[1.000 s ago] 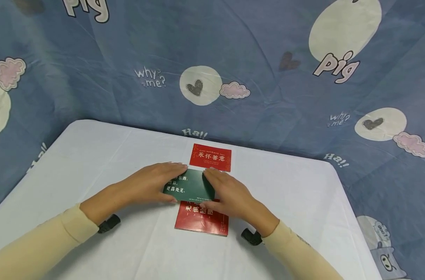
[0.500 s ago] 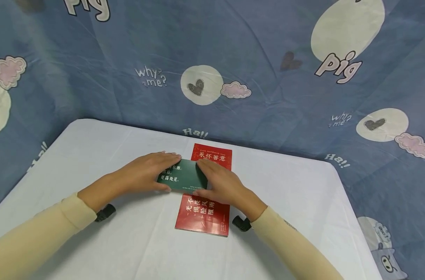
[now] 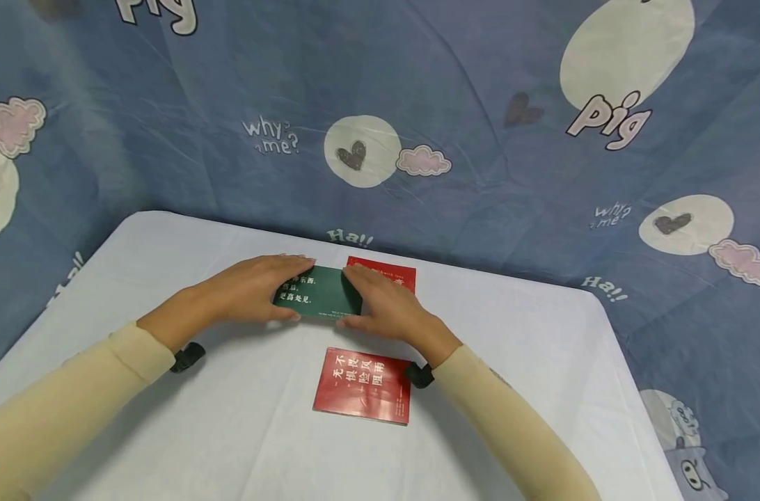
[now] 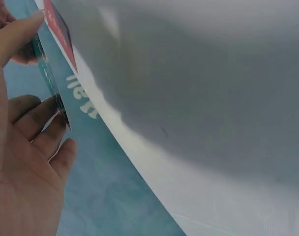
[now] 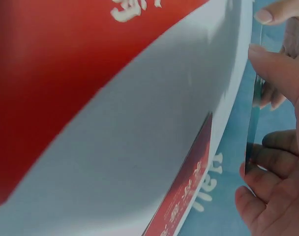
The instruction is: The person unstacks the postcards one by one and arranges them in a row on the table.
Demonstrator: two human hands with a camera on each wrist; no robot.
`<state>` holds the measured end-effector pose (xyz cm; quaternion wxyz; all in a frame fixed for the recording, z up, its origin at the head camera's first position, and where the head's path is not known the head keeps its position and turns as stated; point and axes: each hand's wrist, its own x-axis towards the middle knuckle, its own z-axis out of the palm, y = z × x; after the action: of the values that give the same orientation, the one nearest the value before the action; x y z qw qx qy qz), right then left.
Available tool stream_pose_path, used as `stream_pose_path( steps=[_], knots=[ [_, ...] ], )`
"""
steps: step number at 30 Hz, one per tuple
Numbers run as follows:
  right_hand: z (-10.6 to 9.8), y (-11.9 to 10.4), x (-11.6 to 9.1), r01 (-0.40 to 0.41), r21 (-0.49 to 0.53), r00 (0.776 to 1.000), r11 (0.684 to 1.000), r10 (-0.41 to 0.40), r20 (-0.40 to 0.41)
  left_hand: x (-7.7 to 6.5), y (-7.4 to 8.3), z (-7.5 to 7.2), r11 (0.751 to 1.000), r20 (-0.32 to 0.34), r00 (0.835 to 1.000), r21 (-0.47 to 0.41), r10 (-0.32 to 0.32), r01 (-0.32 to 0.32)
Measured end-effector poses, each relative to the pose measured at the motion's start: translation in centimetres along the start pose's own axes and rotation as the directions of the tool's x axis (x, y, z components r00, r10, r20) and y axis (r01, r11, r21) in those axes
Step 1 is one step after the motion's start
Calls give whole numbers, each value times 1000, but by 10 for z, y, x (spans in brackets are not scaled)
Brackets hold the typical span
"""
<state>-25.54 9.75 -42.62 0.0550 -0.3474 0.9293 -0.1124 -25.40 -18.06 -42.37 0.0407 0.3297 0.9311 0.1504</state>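
Both hands hold a green card (image 3: pixel 326 296) with white Chinese lettering, raised above the white table. My left hand (image 3: pixel 251 289) grips its left end, thumb at the near edge and fingers at the far edge. At the opposite end my right hand (image 3: pixel 389 306) grips it the same way. Both wrist views catch the green card (image 4: pixel 50 81) nearly edge-on, apart from the tabletop. A red card (image 3: pixel 400 273) lies at the back, partly covered by the right hand in the head view. Nearer the person lies another red card (image 3: pixel 362 386), stack-like at its edge, with white lettering.
A white cloth covers the table (image 3: pixel 186 431), whose rounded far edge runs behind the cards. Beyond it hangs a blue curtain (image 3: pixel 468 223) printed with hearts, clouds and words. Dark wrist cameras (image 3: pixel 188 356) sit under both wrists.
Both hands have carried the green card away from the person and slightly left. The near red card is now uncovered, while the back red card has become partly hidden.
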Motion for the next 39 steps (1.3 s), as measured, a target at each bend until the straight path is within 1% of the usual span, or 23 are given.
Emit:
stream_pose_path(
  steps=[7,15,17,22,27,31,34,39],
  knots=[
    [-1,1,16,3,23,1000,1000,-3,2,4,-11,0,999,-41,999,-5,-32,32],
    [0,-1,31,-4,19,1000,1000,4,9,8,-25,4,1000,-76,997,-2,-25,25],
    [-1,-2,37,-4,10,1000,1000,4,13,9,-29,3,999,-80,996,4,-33,33],
    [-4,-3,51,1,-31,1000,1000,0,31,9,-36,0,998,-73,996,12,-58,59],
    [-5,-3,63,-7,-50,999,999,9,44,13,-42,-2,997,-67,996,32,-67,69],
    [-3,-1,71,-22,-37,998,999,24,50,19,-45,-3,996,-49,996,48,-76,78],
    [-1,1,76,-43,-28,997,999,45,62,23,-48,-2,993,-28,994,56,-105,107],
    [2,4,82,-77,-3,995,997,77,63,30,-52,0,988,-1,989,44,-151,150]
  ],
)
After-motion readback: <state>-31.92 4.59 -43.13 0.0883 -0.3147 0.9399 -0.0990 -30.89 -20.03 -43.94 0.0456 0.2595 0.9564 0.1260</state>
